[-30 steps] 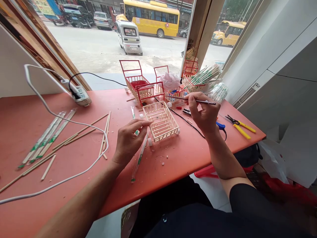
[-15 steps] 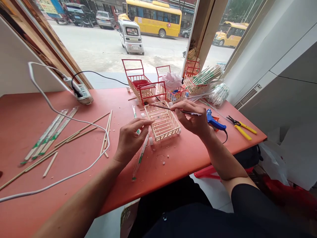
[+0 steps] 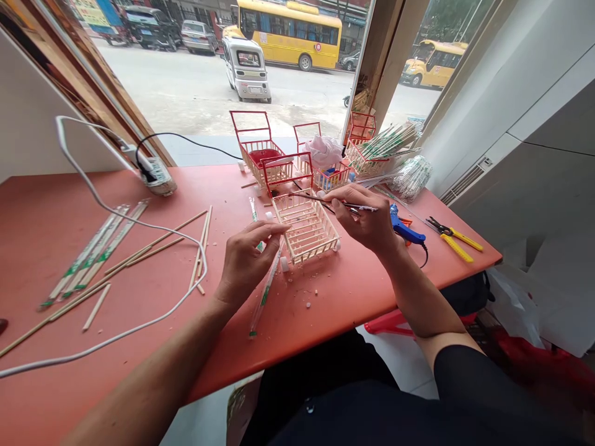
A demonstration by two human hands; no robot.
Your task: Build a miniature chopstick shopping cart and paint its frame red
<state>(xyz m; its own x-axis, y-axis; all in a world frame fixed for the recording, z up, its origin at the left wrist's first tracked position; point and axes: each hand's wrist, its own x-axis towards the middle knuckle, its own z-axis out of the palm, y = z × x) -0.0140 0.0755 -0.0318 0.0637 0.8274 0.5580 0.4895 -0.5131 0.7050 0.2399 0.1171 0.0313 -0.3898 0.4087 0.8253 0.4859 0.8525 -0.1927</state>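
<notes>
A small cart (image 3: 307, 228) built of pale wooden sticks, with a red handle frame and white wheels, stands on the red table (image 3: 139, 297). My left hand (image 3: 246, 260) rests at its near left corner, fingers curled and touching the basket's edge. My right hand (image 3: 365, 220) pinches a thin dark brush (image 3: 325, 199) that points left, its tip over the cart's back rim near the red frame.
Other stick carts (image 3: 260, 155) stand at the back by the window. Wrapped chopsticks (image 3: 93, 254) and bare sticks (image 3: 153, 248) lie at left, with a white cable (image 3: 116, 223) and power strip (image 3: 155, 173). A blue glue gun (image 3: 404, 229) and yellow pliers (image 3: 453, 241) lie at right.
My right hand has come down and left with the brush, from above the table's back right to the cart's back rim. The left hand has barely moved.
</notes>
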